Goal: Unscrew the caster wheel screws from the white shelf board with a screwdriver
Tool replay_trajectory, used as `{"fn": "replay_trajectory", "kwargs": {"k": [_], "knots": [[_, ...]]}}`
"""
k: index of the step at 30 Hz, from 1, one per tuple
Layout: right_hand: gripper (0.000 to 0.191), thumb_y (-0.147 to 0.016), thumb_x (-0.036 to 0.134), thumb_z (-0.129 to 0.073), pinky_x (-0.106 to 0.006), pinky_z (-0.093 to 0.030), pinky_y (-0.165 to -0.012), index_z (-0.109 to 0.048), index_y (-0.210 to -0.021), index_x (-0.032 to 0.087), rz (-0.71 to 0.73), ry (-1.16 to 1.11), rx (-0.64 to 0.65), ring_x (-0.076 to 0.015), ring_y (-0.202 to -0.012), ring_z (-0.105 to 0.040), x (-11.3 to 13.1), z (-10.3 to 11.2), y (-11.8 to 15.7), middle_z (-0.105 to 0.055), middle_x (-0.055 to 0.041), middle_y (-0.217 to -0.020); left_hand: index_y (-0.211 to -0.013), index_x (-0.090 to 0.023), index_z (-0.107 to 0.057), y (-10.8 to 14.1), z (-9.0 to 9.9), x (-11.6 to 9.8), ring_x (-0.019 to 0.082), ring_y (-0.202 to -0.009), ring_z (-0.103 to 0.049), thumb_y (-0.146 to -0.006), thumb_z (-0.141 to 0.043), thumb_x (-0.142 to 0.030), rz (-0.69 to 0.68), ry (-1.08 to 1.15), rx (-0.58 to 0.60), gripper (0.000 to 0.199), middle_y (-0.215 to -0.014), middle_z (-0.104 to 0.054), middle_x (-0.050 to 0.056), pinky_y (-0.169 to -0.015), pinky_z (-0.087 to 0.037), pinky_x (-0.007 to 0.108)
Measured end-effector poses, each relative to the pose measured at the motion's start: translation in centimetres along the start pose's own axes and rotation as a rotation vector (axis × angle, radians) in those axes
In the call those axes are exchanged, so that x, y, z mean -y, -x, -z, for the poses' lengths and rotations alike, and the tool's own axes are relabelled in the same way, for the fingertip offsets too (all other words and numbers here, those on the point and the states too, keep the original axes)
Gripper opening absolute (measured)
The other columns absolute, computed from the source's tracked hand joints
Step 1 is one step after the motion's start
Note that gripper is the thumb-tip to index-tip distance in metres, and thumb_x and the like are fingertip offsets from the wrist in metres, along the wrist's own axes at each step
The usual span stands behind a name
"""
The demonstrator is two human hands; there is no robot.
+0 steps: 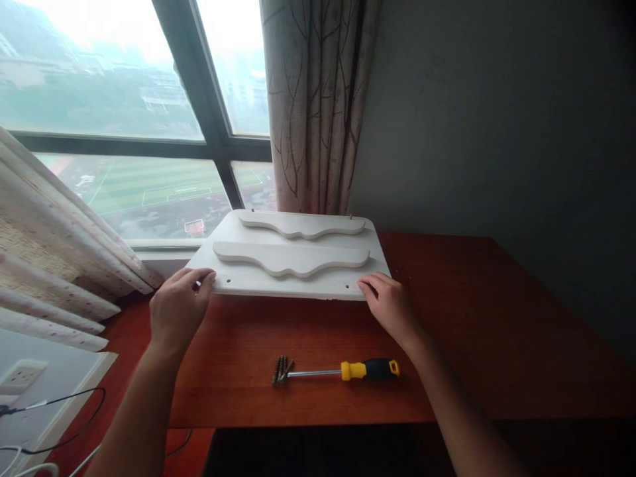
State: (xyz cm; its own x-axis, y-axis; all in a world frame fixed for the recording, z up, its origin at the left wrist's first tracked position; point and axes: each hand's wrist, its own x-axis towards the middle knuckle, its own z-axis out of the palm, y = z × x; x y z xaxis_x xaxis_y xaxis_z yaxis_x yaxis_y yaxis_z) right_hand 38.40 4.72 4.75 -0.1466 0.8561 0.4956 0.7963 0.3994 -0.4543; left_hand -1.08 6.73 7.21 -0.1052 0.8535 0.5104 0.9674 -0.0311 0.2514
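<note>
A white board (278, 283) with rounded far corners and small holes along its near edge is gripped at both near corners. My left hand (181, 308) pinches its near left corner, and my right hand (390, 301) closes on the near right one. Two white wavy-edged strips lie on it: a nearer strip (293, 257) and a farther strip (303, 225). Small pegs or screw ends show at the board's far edge. Closer to me lies a screwdriver (352, 370) with a yellow and black handle, its tip beside several screws (281, 370).
The reddish-brown table (462, 331) extends to the right along a grey wall (497, 119). Behind the board hangs a patterned curtain (318, 99) next to a window (213, 132). At lower left are a wall socket (22, 377) and loose cables (74, 430).
</note>
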Motion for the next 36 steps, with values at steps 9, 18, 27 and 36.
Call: {"fn": "replay_trajectory", "kwargs": {"k": [9,18,27,36], "knots": [[0.027,-0.103,0.028,-0.048,-0.033,-0.052,-0.074,-0.070,-0.090,0.022,-0.011,-0.011,-0.031,-0.0211,-0.079,-0.068,-0.1,2.1,3.0,-0.071,-0.0061,-0.085,-0.097,-0.021,-0.071,3.8,0.6,-1.1,0.024,-0.084,-0.066,-0.102,-0.046,-0.044,-0.064,0.027,-0.075,0.034,-0.098,-0.073,0.006,-0.067,-0.043,0.032],[0.022,-0.104,0.030,-0.051,-0.035,-0.054,-0.075,-0.070,-0.095,0.023,-0.049,0.042,-0.061,-0.0226,-0.084,-0.071,-0.3,4.2,6.4,-0.073,-0.0066,-0.091,-0.099,-0.021,-0.071,6.8,1.2,-2.6,0.023,-0.085,-0.068,-0.103,-0.049,-0.040,-0.105,0.071,-0.068,0.029,-0.098,-0.074,0.004,-0.071,-0.046,0.031],[0.020,-0.103,0.032,-0.054,-0.034,-0.056,-0.075,-0.071,-0.096,0.023,-0.066,0.091,-0.089,-0.0224,-0.083,-0.072,-1.4,5.8,8.7,-0.074,-0.0055,-0.091,-0.100,-0.019,-0.070,8.1,0.8,-4.4,0.022,-0.083,-0.068,-0.104,-0.049,-0.035,-0.150,0.132,-0.083,0.027,-0.094,-0.072,0.005,-0.071,-0.047,0.031],[0.019,-0.103,0.032,-0.055,-0.032,-0.055,-0.074,-0.070,-0.097,0.022,-0.076,0.157,-0.136,-0.0222,-0.085,-0.072,-2.6,6.6,9.5,-0.074,-0.0049,-0.094,-0.098,-0.018,-0.070,8.9,0.5,-5.7,0.019,-0.080,-0.068,-0.102,-0.055,-0.029,-0.185,0.186,-0.092,0.019,-0.092,-0.072,0.003,-0.072,-0.047,0.029]]}}
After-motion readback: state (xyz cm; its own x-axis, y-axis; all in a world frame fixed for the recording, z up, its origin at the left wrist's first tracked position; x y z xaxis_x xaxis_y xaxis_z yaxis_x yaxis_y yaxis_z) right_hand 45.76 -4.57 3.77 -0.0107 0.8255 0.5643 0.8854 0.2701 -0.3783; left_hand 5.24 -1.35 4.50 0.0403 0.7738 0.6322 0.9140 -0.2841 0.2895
